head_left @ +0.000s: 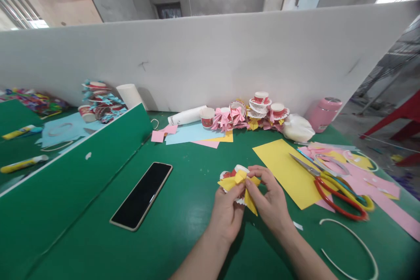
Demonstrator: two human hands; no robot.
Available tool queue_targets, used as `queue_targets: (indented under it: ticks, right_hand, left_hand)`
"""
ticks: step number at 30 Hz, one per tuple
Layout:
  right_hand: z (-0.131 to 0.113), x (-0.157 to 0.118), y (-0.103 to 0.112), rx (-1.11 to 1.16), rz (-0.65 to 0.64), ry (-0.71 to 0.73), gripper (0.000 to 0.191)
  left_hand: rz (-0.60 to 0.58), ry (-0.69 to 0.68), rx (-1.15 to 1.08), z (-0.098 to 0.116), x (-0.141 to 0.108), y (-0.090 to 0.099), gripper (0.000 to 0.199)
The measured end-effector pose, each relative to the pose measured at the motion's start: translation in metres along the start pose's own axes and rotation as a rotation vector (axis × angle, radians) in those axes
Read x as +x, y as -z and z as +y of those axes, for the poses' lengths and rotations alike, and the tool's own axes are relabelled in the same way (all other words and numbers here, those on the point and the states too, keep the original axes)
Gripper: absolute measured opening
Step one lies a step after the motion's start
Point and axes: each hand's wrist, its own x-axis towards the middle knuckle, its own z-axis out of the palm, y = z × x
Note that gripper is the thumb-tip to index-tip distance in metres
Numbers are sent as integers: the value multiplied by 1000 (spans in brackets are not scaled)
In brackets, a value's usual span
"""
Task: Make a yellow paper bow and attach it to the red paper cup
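Note:
A small red and white paper cup (241, 168) with a frilled white rim is held above the green table, and a yellow paper bow (240, 177) lies against its side. My left hand (228, 212) is wrapped round the cup from the left and below, its thumb near the bow's knot. My right hand (268, 197) pinches the bow's right part between thumb and fingers. The bow's tail points down between the hands. Part of the cup is hidden behind the bow and fingers.
A phone (142, 196) lies on the left. Yellow paper (284, 170), red-handled scissors (341, 197) and a white cord (362, 245) lie on the right. Decorated cups (260, 103) and a pink bottle (324, 113) stand at the back by the grey partition (197, 61). A green divider (82, 162) borders the left.

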Motion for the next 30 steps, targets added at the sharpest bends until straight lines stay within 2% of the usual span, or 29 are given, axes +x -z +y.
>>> queue_targets:
  ticks: [30]
  right_hand:
    - [-1,-2,-1,45,21,-10,4]
  left_hand:
    - [-42,-6,35,5,-3,-3,21]
